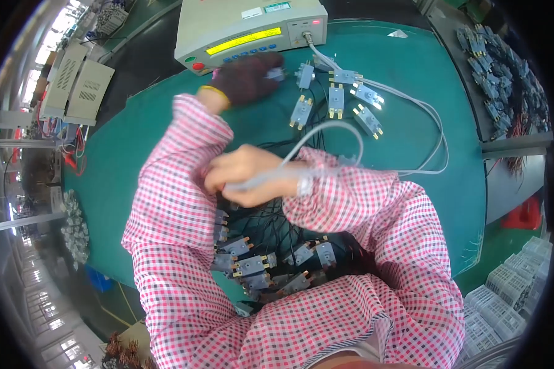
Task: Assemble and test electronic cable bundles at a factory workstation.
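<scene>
My left hand (249, 80), in a dark glove with a yellow cuff, is in front of the tester's button panel, blurred by motion. At its fingertips shows a small grey-blue boxy component (276, 74), which the closed fingers appear to hold. My bare right hand (246, 175) is closed around a grey cable (326, 125) beside my left forearm; the cable loops back over the right wrist. Several grey boxy components with brass terminals (336, 100) lie right of the glove. More such components (250, 265) are heaped close to my body, with black wires (271, 222) running among them.
A beige tester (252, 24) with a lit yellow display stands at the far edge of the green mat (412, 74). Piled components (498, 80) lie on the right-hand shelf. White crates (511, 277) stand lower right, a beige box-shaped device (77, 83) at left.
</scene>
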The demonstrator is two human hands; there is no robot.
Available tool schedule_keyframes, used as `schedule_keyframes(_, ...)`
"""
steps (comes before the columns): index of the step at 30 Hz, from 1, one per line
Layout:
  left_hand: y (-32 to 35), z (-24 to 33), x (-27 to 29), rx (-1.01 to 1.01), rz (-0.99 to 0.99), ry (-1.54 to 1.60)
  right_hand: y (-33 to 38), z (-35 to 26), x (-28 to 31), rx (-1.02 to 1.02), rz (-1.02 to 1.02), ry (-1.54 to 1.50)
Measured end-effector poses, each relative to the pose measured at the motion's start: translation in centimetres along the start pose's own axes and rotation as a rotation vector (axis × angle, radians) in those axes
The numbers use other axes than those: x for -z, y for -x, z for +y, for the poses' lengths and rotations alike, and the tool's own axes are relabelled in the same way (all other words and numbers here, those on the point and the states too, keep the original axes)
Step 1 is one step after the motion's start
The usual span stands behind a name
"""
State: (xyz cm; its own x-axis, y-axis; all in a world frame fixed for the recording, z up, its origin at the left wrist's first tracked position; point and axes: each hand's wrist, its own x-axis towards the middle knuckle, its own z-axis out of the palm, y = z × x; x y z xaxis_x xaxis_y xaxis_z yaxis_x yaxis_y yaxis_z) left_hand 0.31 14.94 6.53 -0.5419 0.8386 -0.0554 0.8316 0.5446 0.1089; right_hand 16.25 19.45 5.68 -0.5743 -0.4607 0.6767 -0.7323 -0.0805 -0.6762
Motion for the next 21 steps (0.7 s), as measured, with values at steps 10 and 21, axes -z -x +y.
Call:
schedule_keyframes(10,13.0,-4.3,-4.8,-0.013,-0.099,2.012,-1.6,1.1,1.6,-0.528,0.478,-0.378)
schedule_keyframes(21,19.3,-2.1,-1.8,0.207,0.047,1.561,-0.6,0.6,0.2,-0.631,0.358,-0.372)
